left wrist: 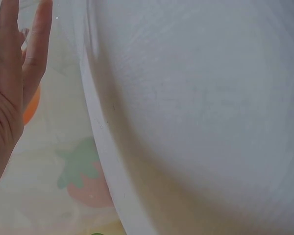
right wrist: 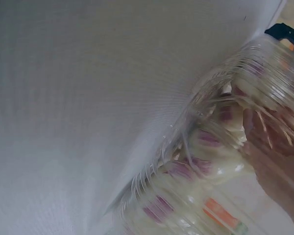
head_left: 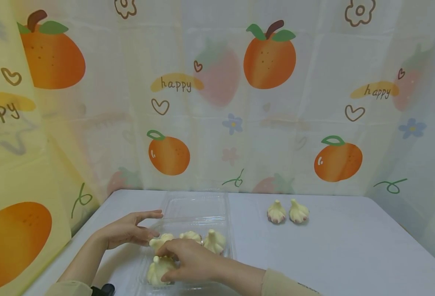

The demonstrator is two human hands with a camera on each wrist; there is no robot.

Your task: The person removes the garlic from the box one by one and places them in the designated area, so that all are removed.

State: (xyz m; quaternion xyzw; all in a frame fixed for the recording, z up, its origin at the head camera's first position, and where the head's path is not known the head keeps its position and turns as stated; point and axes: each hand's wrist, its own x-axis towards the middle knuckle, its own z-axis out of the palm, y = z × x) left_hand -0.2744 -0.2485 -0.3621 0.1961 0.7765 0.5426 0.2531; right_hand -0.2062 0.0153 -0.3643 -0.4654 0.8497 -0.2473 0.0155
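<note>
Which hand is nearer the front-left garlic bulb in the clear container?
Right: the right hand has thumb and fingers around the bulb; the left hand is farther back, at the left side of the container.

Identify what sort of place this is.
Probably a small indoor tabletop workspace, perhaps screened off: a white table, a fruit-printed backdrop behind it, and an open clear container holding garlic bulbs.

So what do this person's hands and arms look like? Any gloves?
No gloves: the left hand and right hand are bare. The left sleeve and right sleeve are beige, ending short of the wrists; the right one carries a small dark marking, unreadable here. A black object shows beside the left sleeve.
</note>
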